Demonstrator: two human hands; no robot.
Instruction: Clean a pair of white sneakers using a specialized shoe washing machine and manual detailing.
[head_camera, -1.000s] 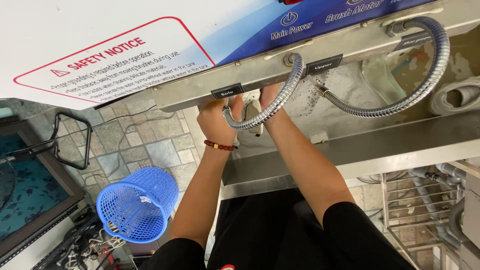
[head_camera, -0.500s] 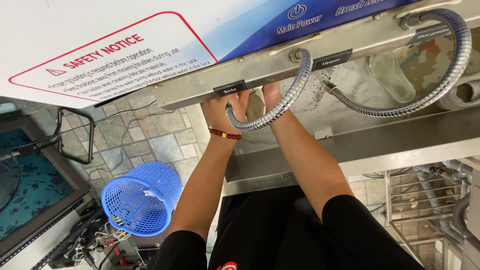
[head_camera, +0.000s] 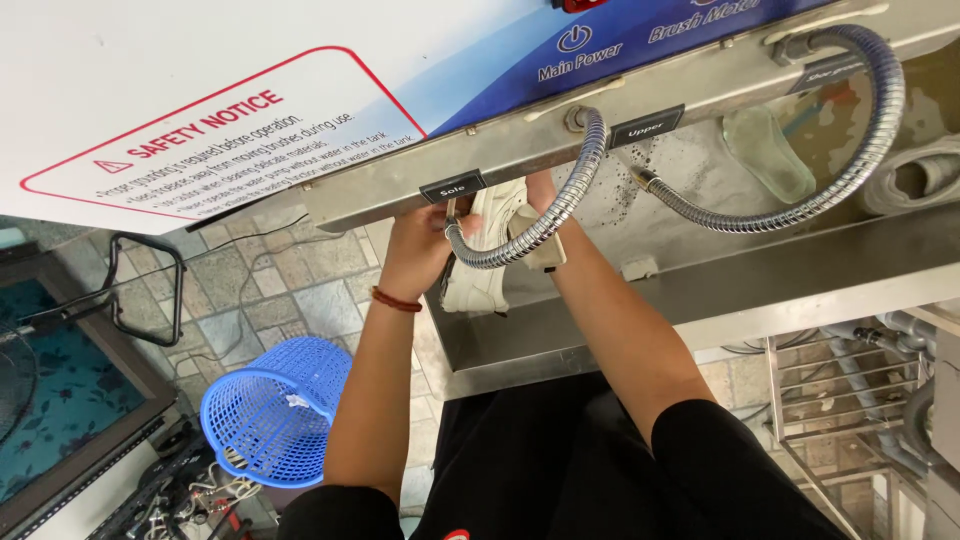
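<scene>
A white shoe (head_camera: 478, 272) hangs over the steel wash tank (head_camera: 700, 295), just below the machine's metal front edge. My left hand (head_camera: 412, 252), with a red bead bracelet on the wrist, grips the shoe's left side close to the tip of a flexible metal hose (head_camera: 545, 222). On the shoe's right side is my right hand (head_camera: 543, 192), gripping it while partly hidden behind the hose and the machine's edge. The hose curves across the front of the shoe.
A second flexible metal hose (head_camera: 830, 190) loops at the right above a clear insole-shaped piece (head_camera: 765, 150). The white and blue machine panel (head_camera: 200, 90) overhangs the hands. A blue plastic basket (head_camera: 275, 410) stands on the tiled floor at left. A wire rack (head_camera: 840, 400) is at lower right.
The white shoe has come out from under the machine's edge towards me and shows much more. My left hand has shifted down and left with it.
</scene>
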